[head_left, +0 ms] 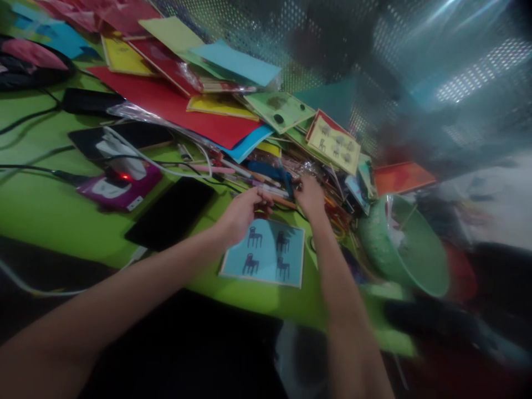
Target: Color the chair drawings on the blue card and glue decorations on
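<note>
My left hand (241,215) is closed, its fingers curled together just above the far edge of a blue card (270,260) printed with dark chair pictures. What it holds, if anything, cannot be made out. Beyond the card, my right hand (310,195) reaches into a heap of pens and small tools (270,180). Its fingers are bent next to a dark blue object (285,176), and their tips are partly hidden among the clutter. A cream card (334,143) with more chair pictures rests on the pile beyond that hand.
A black phone (172,211) and a purple power block (120,188) with cables sit at left. Coloured cards and a red sheet (183,113) are heaped at the back. A green bowl (374,233) tilts at right. A perforated metal panel (257,22) stands behind.
</note>
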The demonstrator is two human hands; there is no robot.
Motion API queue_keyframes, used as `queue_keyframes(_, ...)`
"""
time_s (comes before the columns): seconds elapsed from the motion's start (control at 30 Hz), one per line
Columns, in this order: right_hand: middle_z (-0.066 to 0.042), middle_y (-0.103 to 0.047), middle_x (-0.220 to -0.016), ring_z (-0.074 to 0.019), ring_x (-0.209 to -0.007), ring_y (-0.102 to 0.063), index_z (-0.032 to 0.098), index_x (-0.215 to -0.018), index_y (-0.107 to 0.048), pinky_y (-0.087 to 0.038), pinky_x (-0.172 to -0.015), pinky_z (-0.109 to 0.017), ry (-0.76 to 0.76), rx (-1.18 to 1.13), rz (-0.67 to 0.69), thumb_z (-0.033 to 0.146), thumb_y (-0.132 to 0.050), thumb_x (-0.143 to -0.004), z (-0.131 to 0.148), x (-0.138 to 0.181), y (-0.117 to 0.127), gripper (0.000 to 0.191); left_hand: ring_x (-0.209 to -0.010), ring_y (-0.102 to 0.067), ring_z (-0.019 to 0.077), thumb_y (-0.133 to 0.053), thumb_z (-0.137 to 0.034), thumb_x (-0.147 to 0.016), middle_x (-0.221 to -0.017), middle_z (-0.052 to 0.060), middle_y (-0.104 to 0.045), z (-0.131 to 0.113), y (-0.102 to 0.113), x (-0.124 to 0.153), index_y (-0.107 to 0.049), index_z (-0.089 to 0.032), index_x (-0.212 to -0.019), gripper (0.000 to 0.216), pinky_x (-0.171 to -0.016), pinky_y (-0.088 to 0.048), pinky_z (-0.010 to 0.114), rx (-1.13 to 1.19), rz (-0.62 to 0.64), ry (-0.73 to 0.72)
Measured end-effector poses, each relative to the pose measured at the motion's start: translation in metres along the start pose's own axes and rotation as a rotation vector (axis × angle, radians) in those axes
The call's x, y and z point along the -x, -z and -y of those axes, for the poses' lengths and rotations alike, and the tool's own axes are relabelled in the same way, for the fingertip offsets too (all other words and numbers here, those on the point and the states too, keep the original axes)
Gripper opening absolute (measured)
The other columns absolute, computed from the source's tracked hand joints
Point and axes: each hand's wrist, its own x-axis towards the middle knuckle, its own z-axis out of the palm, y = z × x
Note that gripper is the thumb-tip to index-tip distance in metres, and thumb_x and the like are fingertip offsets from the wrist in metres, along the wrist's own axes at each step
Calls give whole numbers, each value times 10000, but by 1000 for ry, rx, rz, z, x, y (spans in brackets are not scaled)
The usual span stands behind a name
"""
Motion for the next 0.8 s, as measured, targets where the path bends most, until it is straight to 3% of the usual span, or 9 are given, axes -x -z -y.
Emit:
queue_keyframes(0.23, -157, -698, -1178, -296, -995, -683, 185, -1075, -736, -531, -885, -410, 84, 78, -37, 233, -600, -936, 2, 7, -4, 200, -626, -506, 129, -522, -115, -703, -733, 17, -606, 1, 1, -3, -615, -179, -636, 130, -607, -429, 276, -21, -29, -9)
queue_keyframes(0.5, -122, -729, -1047, -263, -975, -666, 165, -1059, -751, -500, -864, -350, 89, -106, -122, 324, -562, -1005, -11, 13, -10, 252, -567, -442, 129, -527, -152, -728, -619, -11, -505, 1, -1, -5, -655, -183, -672, 143, -582, -419, 273, -120, -70, -10)
queue_keyframes(0.8, -155, -703, -1181, -281, -967, -665, 161, -1178, -734, -482, -815, -356, 137, 195, -3, 262, -544, -1008, 2, 20, -4, 275, -546, -422, 108, -504, -136, -793, -628, -27, -474, 1, 0, -4, -655, -161, -740, 163, -549, -412, 243, -200, -39, -20)
